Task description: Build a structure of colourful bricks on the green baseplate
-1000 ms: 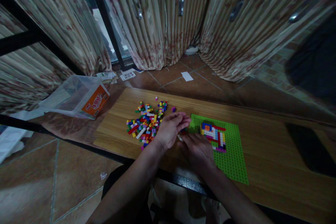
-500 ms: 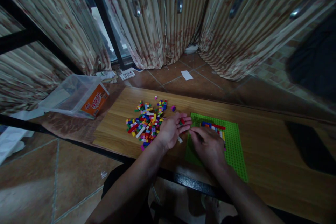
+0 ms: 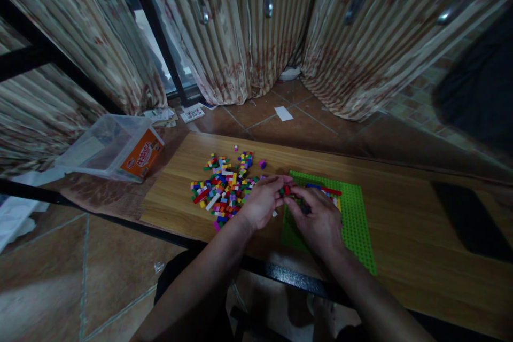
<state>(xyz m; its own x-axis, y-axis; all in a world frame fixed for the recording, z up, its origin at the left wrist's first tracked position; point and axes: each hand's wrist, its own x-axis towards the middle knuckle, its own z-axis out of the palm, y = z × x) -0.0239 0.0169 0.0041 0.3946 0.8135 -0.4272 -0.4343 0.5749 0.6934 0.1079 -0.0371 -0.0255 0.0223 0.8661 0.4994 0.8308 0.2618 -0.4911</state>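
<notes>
Red brick [image 3: 287,190] at left hand [image 3: 261,201], Chinese-looking label [image 3: 141,157]

On my head view, the left hand [image 3: 260,202] and the right hand [image 3: 318,216] meet around small red bricks [image 3: 286,190] near the left edge of the green baseplate [image 3: 358,224]. I see a pile of loose bricks [image 3: 224,187] on the wooden table [image 3: 401,214], with a clear plastic bin [image 3: 108,144] beyond the table's left end.
</notes>
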